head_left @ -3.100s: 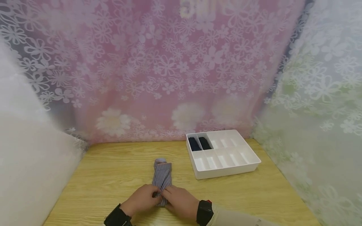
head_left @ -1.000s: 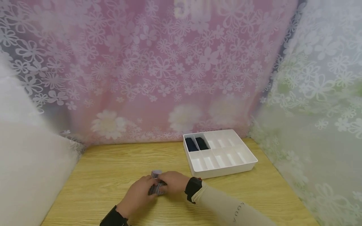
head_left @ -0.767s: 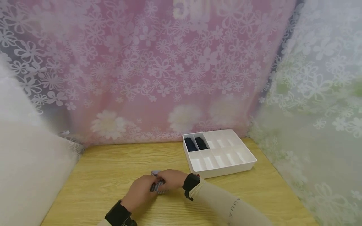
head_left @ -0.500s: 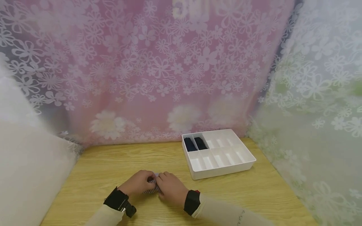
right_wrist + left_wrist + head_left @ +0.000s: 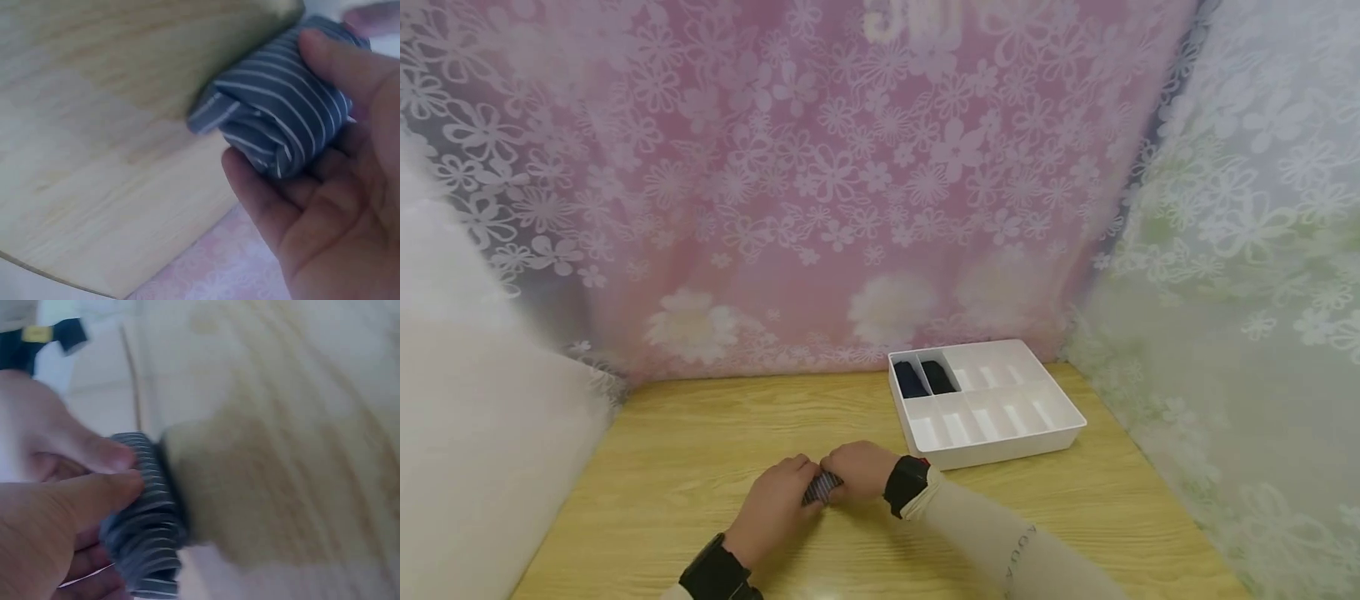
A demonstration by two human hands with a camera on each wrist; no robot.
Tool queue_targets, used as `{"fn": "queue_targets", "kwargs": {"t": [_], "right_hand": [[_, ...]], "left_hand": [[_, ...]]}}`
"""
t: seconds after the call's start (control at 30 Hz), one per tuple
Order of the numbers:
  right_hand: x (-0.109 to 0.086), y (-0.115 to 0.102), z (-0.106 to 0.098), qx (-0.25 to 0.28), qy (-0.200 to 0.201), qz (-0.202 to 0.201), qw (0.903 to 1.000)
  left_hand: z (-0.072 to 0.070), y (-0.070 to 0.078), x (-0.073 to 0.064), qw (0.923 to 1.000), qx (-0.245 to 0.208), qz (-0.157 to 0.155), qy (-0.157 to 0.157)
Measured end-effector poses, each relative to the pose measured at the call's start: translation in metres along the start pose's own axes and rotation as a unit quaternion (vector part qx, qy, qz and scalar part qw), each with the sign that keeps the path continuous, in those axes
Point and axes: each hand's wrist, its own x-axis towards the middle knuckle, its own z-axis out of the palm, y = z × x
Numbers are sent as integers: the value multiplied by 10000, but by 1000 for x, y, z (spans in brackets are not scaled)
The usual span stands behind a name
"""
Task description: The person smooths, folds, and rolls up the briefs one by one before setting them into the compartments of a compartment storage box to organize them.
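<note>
A grey-blue sock with thin white stripes [image 5: 822, 488] is rolled into a compact bundle between the two hands. My left hand [image 5: 777, 503] grips its left end, thumb on top and fingers beneath. From the other end my right hand [image 5: 862, 470] holds it the same way. In the right wrist view the rolled sock [image 5: 275, 94] shows its spiral folds and one loose flap. The left wrist view has the sock [image 5: 150, 512] pinched by both thumbs, close above the wooden table.
A white divided box [image 5: 1000, 457] stands at the back right of the wooden table [image 5: 715, 433]. Two of its rear left compartments hold a navy bundle [image 5: 910, 381] and a black bundle [image 5: 937, 377]. Flowered curtains [image 5: 850, 208] enclose the back and sides.
The striped sock lay long and flat under both hands at first. Now it is rolled up short, slightly farther from the body. The box and its contents stay the same.
</note>
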Motion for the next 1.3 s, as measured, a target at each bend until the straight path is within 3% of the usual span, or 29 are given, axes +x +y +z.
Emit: {"fn": "queue_targets", "kwargs": {"t": [0.13,0.23,0.3,0.37,0.5,0.6,0.77,0.93,1.03,1.1,1.23,1.3], "right_hand": [[1,0,-1,-5,63,130,9999],[-5,-10,6,-642,490,389,9960],[-10,-20,12,-1117,828,523,9889],[-16,-28,19,-1441,1038,585,9824],[-18,-37,23,-1391,1114,652,9818],[-17,-35,22,-1189,990,694,9855],[-17,-24,25,-804,1007,617,9897],[-16,-17,25,-748,1191,652,9879],[-15,-11,18,-327,1388,874,9859],[-14,-5,9,119,1566,1111,9813],[-13,16,-17,715,2044,1563,9637],[-15,32,-33,907,2283,1778,9529]], "left_hand": [[8,-6,7,9999,-24,-115,-24],[8,-17,15,9987,-388,-142,-310],[5,-26,20,9938,-872,-162,-664],[2,-33,23,9827,-1452,-233,-1129],[-6,-42,28,9519,-2342,-418,-1929],[-8,-43,30,9439,-2533,-547,-2045],[2,-40,23,9439,-2747,-835,-1629],[7,-38,23,9310,-3231,-1276,-1122],[2,-29,34,9190,-3566,-1593,-540],[-5,-21,45,9067,-3858,-1701,-64],[-17,-9,71,9004,-3956,-1646,754],[-20,-4,84,8998,-3932,-1601,1003]]}}
